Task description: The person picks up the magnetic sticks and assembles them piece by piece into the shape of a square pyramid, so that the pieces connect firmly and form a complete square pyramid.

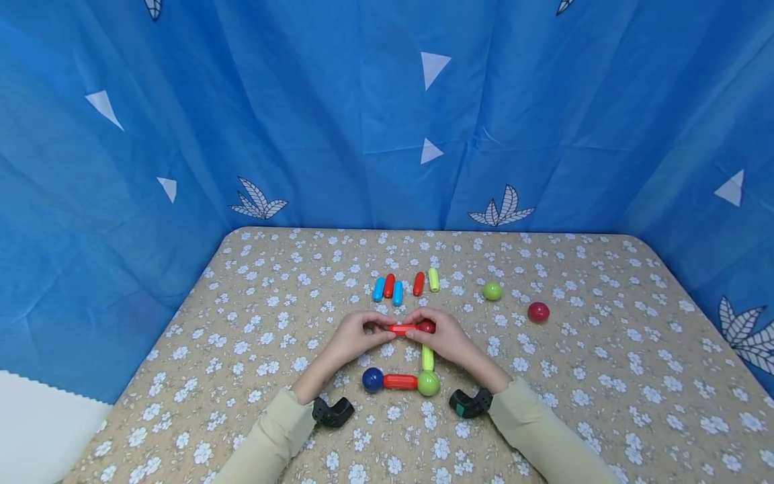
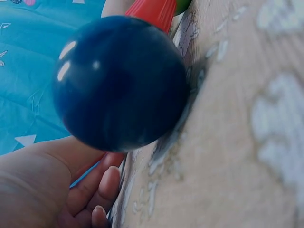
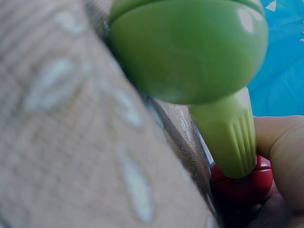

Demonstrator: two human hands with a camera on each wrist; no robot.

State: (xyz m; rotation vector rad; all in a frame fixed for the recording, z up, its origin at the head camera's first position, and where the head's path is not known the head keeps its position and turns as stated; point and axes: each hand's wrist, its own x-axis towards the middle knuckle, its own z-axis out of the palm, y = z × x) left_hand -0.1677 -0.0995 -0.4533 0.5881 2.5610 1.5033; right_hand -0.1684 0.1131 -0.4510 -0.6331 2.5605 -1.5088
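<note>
In the head view, a red rod (image 1: 402, 329) lies crosswise between both hands. My left hand (image 1: 358, 334) pinches its left end between thumb and fingers. My right hand (image 1: 446, 336) grips its right end, beside a red ball (image 1: 426, 327) that sits within the curve of the fingers. From that ball a yellow-green rod (image 1: 428, 358) runs toward me to a green ball (image 1: 428, 383). A second red rod (image 1: 400, 382) joins the green ball to a dark blue ball (image 1: 372, 380). The blue ball (image 2: 121, 83) looms large in the left wrist view, hiding the left fingertips' work.
Beyond the hands lie loose blue rods (image 1: 378, 289), red rods (image 1: 418, 284) and a yellow-green rod (image 1: 434, 279). To their right rest a loose green ball (image 1: 492, 290) and a loose red ball (image 1: 538, 312). A blue curtain (image 1: 387, 121) hangs behind the flowered tablecloth (image 1: 242, 376).
</note>
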